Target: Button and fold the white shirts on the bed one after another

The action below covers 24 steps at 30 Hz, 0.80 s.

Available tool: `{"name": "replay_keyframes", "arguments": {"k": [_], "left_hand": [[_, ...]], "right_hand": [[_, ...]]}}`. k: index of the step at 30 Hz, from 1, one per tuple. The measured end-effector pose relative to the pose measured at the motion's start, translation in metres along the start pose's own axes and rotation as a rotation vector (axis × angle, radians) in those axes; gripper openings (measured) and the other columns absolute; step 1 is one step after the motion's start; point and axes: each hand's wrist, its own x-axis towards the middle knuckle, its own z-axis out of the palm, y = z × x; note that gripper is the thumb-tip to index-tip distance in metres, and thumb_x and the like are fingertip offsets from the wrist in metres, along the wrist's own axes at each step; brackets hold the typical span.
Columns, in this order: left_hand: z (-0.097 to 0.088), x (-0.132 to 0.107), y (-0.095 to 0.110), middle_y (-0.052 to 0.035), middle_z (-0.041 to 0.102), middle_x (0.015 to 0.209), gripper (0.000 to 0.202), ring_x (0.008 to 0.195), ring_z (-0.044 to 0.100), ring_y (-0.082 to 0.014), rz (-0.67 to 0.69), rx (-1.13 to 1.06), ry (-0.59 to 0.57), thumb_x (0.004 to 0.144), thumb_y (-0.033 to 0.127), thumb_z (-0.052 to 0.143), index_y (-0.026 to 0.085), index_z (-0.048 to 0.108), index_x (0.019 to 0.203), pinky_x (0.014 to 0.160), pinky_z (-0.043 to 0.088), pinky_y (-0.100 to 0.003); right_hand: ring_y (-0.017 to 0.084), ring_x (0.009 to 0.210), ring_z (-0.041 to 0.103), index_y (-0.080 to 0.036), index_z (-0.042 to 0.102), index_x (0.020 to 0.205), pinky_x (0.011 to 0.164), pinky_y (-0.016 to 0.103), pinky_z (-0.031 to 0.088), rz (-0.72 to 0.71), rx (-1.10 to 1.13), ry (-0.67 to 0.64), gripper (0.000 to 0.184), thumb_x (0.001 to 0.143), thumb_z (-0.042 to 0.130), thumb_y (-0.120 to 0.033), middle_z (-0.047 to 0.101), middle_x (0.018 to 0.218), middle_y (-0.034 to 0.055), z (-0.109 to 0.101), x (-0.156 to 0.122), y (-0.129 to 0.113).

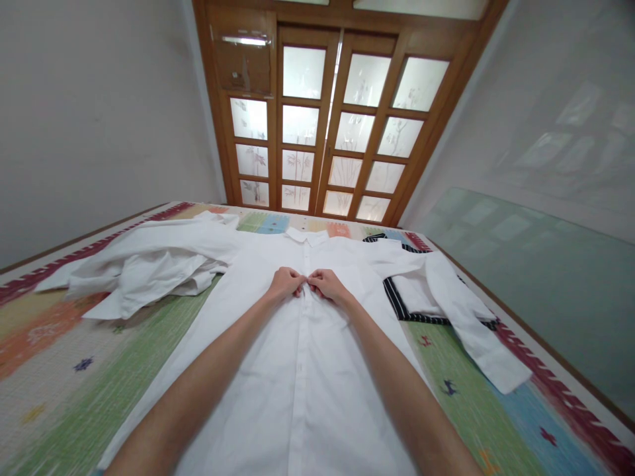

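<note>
A white button-up shirt (268, 370) lies spread front side up, its collar (307, 235) at the far end and one sleeve (476, 317) stretched out to the right. At the upper chest, my left hand (288, 283) pinches the front placket from the left side. Opposite it, my right hand (325, 284) pinches the same strip of cloth, the fingertips of both hands almost meeting. Whether a button sits between the fingers is hidden. Below the hands, the placket (299, 383) runs straight down toward me, with the two fronts lying together.
A crumpled heap of white cloth (159, 271) lies to the left. Folded white cloth with black striped edging (397, 301) is partly under the right sleeve. All rest on a colourful patterned cover (114, 363). A glass-paned wooden door (317, 125) stands beyond, with walls on both sides.
</note>
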Motion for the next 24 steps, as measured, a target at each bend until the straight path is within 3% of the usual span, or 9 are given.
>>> {"name": "replay_keyframes", "arguments": {"k": [7,11,14,17,19,24], "left_hand": [[-0.002,-0.003,0.005,0.0014,0.055,0.041,0.025,0.037,0.05,-0.008,0.067,0.174,0.04,0.074,0.019,0.055,0.014,0.063,0.05,0.047,0.042,-0.017],[-0.004,-0.005,0.006,-0.0003,0.056,0.041,0.026,0.038,0.05,-0.0093,0.088,0.24,0.055,0.073,0.02,0.055,0.014,0.064,0.05,0.052,0.044,-0.02],[-0.008,-0.008,0.005,-0.0026,0.063,0.051,0.021,0.051,0.058,-0.0124,0.147,0.304,0.058,0.073,0.016,0.055,0.012,0.07,0.058,0.06,0.047,-0.021],[-0.013,-0.013,0.001,-0.0069,0.072,0.079,0.016,0.073,0.064,-0.0161,0.234,0.422,0.093,0.069,0.012,0.061,0.013,0.076,0.074,0.074,0.049,-0.023],[-0.016,-0.018,-0.003,-0.0084,0.071,0.093,0.018,0.078,0.064,-0.0165,0.294,0.48,0.073,0.068,0.011,0.063,0.014,0.076,0.08,0.079,0.049,-0.025],[-0.022,-0.042,-0.013,-0.0058,0.065,0.091,0.017,0.071,0.061,-0.0137,0.426,0.491,-0.059,0.073,0.012,0.06,0.016,0.075,0.08,0.077,0.05,-0.027]], "right_hand": [[0.006,0.035,0.042,-0.016,0.057,0.071,0.039,0.018,0.031,-0.032,-0.105,0.043,0.009,0.079,0.056,-0.012,0.056,0.05,-0.0065,0.003,0.0,0.002],[0.008,0.042,0.049,-0.016,0.062,0.078,0.049,0.019,0.039,-0.091,-0.265,0.184,0.003,0.076,0.062,-0.014,0.058,0.052,-0.0061,0.007,-0.001,0.001],[0.011,0.057,0.058,-0.016,0.066,0.082,0.06,0.02,0.043,-0.155,-0.396,0.249,0.008,0.076,0.063,-0.012,0.064,0.061,-0.002,0.01,-0.006,-0.001],[0.014,0.068,0.061,-0.015,0.07,0.086,0.065,0.021,0.042,-0.188,-0.561,0.226,0.01,0.08,0.062,-0.014,0.069,0.073,0.003,0.015,-0.019,-0.004],[0.016,0.074,0.062,-0.016,0.071,0.094,0.067,0.023,0.041,-0.216,-0.695,0.184,0.014,0.085,0.062,-0.021,0.071,0.079,0.0048,0.017,-0.034,-0.006],[0.016,0.078,0.061,-0.018,0.072,0.091,0.07,0.024,0.038,-0.337,-0.859,0.027,0.019,0.092,0.055,-0.027,0.069,0.084,0.0053,0.022,-0.082,-0.009]]}}
